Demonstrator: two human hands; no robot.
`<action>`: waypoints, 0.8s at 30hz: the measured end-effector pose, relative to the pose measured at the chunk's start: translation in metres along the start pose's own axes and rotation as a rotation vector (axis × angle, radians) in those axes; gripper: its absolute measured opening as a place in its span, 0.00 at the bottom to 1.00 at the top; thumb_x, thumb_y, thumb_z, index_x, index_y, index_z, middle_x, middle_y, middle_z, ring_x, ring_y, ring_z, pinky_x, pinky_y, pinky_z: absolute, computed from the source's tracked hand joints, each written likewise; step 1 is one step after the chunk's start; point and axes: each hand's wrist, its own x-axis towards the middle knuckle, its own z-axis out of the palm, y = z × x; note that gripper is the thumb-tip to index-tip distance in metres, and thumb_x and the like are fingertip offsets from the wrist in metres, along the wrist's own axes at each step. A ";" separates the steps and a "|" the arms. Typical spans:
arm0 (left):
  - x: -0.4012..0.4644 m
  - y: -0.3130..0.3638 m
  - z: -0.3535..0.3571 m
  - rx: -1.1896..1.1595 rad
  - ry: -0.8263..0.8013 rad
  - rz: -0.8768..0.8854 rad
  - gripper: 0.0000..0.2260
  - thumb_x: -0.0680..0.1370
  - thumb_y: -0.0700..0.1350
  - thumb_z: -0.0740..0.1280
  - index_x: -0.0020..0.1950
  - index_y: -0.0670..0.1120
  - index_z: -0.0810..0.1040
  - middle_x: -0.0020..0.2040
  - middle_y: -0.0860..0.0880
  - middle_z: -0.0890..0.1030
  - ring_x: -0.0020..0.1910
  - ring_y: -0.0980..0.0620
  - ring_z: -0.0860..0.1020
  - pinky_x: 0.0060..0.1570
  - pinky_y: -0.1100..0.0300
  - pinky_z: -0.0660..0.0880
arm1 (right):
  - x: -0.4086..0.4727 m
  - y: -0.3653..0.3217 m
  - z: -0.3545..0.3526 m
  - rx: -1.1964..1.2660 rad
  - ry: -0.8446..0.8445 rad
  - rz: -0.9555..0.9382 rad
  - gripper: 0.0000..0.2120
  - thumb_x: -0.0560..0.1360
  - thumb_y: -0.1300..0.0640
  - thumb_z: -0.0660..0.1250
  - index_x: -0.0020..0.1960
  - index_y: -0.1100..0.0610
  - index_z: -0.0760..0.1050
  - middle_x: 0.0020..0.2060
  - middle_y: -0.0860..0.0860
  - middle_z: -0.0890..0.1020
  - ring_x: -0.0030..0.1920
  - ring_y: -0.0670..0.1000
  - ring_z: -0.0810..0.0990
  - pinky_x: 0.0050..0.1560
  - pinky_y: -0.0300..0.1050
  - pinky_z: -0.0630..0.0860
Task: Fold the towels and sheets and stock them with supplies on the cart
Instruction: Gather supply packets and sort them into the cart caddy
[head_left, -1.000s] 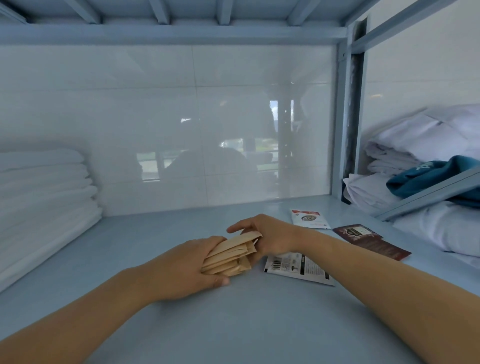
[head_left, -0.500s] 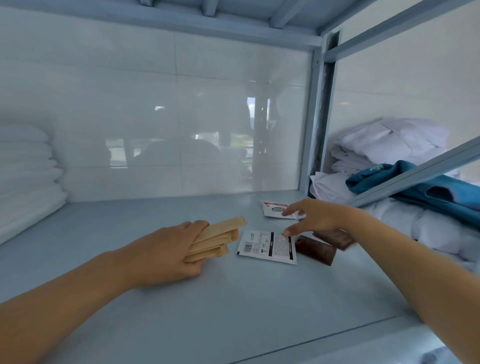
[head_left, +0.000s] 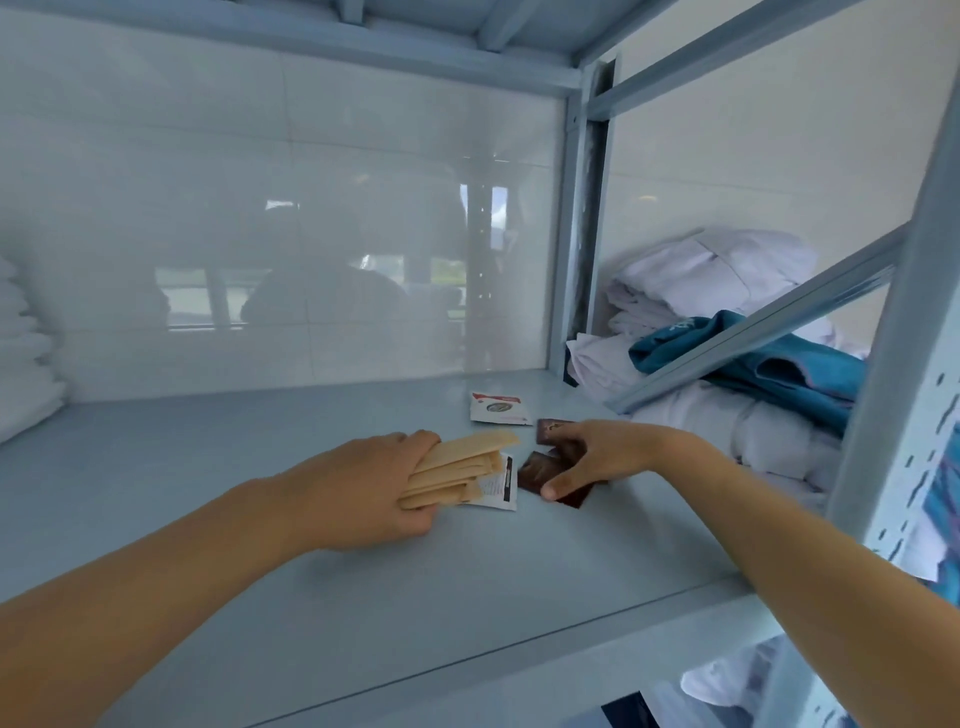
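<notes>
1. Head view: on the pale blue shelf (head_left: 260, 519), the left hand (head_left: 363, 493) grips a stack of tan packets (head_left: 457, 473).
2. Just right, the right hand (head_left: 602, 457) pinches dark brown sachets (head_left: 535, 473).
3. White folded towels (head_left: 21, 364) sit far left; a white sachet (head_left: 496, 408) lies behind.

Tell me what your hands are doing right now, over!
Left hand grips tan packets. Right hand pinches brown sachets. White sachet loose on shelf. Nothing in the way.
</notes>
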 end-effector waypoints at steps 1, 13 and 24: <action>0.006 0.006 0.000 0.013 0.002 -0.001 0.16 0.75 0.59 0.65 0.59 0.57 0.68 0.48 0.55 0.76 0.45 0.54 0.77 0.48 0.53 0.76 | -0.001 -0.002 0.002 -0.012 0.027 -0.007 0.53 0.60 0.22 0.74 0.79 0.41 0.64 0.73 0.44 0.71 0.68 0.49 0.72 0.68 0.44 0.66; 0.014 0.019 0.025 -0.016 0.021 0.024 0.20 0.71 0.64 0.62 0.62 0.63 0.66 0.49 0.59 0.76 0.46 0.58 0.77 0.50 0.54 0.77 | -0.021 0.018 0.003 0.194 0.159 -0.081 0.53 0.54 0.23 0.78 0.75 0.38 0.68 0.67 0.40 0.74 0.69 0.44 0.71 0.69 0.47 0.68; 0.011 0.019 0.023 -0.072 0.021 0.008 0.19 0.72 0.64 0.63 0.61 0.62 0.68 0.48 0.60 0.77 0.45 0.59 0.77 0.48 0.57 0.76 | -0.023 0.015 0.013 0.101 0.310 -0.041 0.32 0.59 0.37 0.76 0.63 0.39 0.77 0.50 0.39 0.80 0.48 0.42 0.80 0.44 0.37 0.73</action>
